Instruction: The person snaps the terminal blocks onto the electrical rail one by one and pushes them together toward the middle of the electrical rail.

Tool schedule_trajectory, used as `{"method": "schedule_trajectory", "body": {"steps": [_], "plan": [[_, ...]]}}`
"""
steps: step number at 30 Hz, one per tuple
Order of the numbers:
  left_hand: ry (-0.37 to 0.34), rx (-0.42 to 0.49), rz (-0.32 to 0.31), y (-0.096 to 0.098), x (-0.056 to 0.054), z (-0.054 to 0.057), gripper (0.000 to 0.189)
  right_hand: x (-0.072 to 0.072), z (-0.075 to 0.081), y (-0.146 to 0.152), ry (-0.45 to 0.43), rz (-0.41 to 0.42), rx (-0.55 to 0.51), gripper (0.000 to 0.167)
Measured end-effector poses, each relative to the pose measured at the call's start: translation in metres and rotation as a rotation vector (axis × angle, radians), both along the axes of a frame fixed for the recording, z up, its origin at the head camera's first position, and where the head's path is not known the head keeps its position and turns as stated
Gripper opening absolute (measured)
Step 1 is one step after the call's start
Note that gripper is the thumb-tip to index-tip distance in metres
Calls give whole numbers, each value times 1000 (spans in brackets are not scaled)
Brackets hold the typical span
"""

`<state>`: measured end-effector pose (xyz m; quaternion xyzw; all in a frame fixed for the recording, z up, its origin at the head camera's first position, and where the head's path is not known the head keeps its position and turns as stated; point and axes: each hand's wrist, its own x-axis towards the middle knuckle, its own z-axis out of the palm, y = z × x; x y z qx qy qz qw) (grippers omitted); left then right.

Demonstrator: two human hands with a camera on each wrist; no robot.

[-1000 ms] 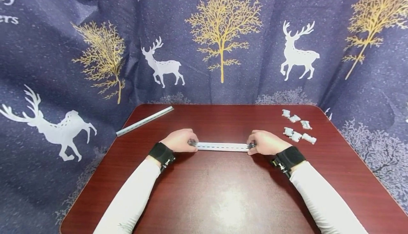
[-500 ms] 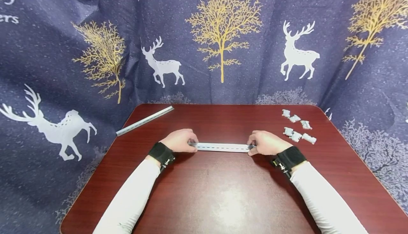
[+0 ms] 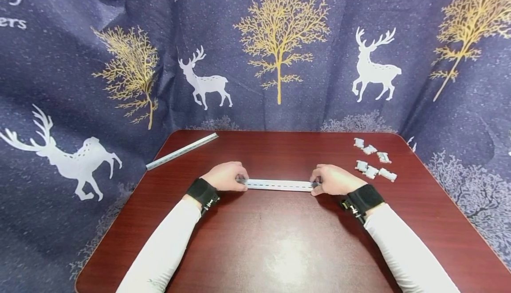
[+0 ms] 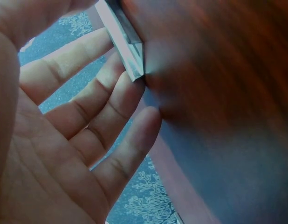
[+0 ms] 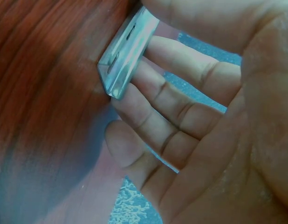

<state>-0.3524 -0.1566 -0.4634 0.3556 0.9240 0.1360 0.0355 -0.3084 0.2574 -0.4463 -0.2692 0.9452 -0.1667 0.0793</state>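
A slotted metal DIN rail [image 3: 279, 185] lies crosswise at mid-table, held at both ends. My left hand [image 3: 226, 177] pinches its left end between thumb and fingers. At the right end, my right hand [image 3: 333, 179] grips in the same way. In the left wrist view, the cut end of the DIN rail [image 4: 130, 56] sits against the fingertips, with the little finger apart from it. The right wrist view shows the other end of the DIN rail [image 5: 127, 56], its slots visible, with fingers along its far edge and the thumb over the near side.
A second slotted rail [image 3: 181, 151] lies slantwise at the table's back left. Several small pale terminal-block-like pieces [image 3: 371, 172] are scattered at the back right of the reddish-brown table [image 3: 259, 240]. A dark blue curtain [image 3: 255, 62] with deer and trees hangs behind.
The head view has shifted very slightly. Both hands keep their grip on the DIN rail, which stays in the same place.
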Motion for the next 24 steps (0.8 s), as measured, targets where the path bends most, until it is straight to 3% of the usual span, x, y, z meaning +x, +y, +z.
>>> {"method": "schedule_trajectory", "body": {"steps": [15,24], "plan": [[-16,16,8,1,5,2,23,-4,-5,4,17,28,-13,26],[-12,15,13,2,4,3,24,-6,1,16,37,12,-32,34]]}}
